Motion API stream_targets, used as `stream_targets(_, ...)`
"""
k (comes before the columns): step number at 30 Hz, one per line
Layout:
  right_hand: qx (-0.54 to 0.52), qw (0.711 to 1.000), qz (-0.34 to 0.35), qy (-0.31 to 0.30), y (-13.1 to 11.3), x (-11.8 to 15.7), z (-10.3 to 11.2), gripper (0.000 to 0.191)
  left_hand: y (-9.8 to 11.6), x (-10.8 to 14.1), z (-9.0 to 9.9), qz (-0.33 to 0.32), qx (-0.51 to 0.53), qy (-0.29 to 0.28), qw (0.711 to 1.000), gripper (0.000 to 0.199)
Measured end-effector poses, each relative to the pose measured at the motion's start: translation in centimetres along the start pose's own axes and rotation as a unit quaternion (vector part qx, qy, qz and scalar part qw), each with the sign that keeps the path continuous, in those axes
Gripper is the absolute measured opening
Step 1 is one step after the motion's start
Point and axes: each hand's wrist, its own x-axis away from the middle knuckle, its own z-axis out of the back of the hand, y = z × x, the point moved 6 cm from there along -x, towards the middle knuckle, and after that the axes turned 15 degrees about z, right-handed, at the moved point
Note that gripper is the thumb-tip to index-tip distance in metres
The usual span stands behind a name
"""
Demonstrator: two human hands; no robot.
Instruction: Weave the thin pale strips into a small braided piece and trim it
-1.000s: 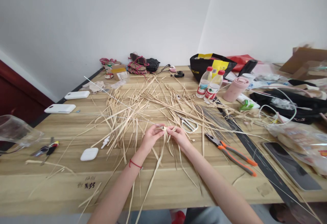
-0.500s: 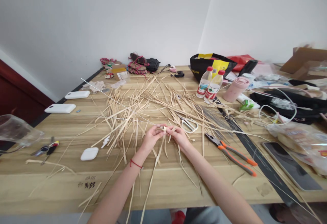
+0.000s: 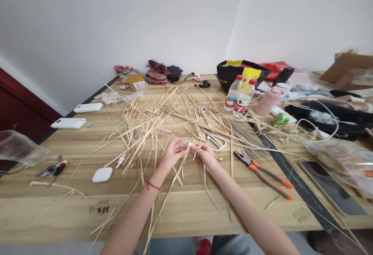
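My left hand [image 3: 174, 153] pinches a small pale strip-wrapped piece [image 3: 189, 145] at the middle of the table. Thin white rods [image 3: 140, 110] run from that piece to the upper left. On its other side my right hand [image 3: 204, 154] has its fingers closed on the pale strip, close to my left fingertips. A long loose strip [image 3: 171, 185] hangs from between the hands toward the table's front edge. Many dry straw strips [image 3: 145, 119] lie spread behind the hands. White-handled scissors [image 3: 216, 141] rest just beyond my right hand.
Orange-handled pliers [image 3: 264, 175] and a phone [image 3: 332, 188] lie to the right. Two bottles [image 3: 243, 99], a pink cup [image 3: 269, 100] and a black bag [image 3: 230, 74] stand behind. A white case [image 3: 101, 174] sits left.
The far ends of the white rods have swung right and slightly up. The long hanging strip has shifted and bends more to the left. Both hands stay in nearly the same place.
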Motion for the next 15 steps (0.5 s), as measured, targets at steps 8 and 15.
stream_targets(8,0.002,1.000,-0.007,-0.019,-0.40,0.22,-0.54,0.024,-0.36,0.07,-0.34,0.024,-0.008,-0.037,0.999,0.044)
stream_targets(15,-0.049,0.997,-0.061,-0.017,-0.23,0.64,-0.99,0.028,-0.11,0.29,-0.71,0.015,-0.016,-0.030,0.999,0.040)
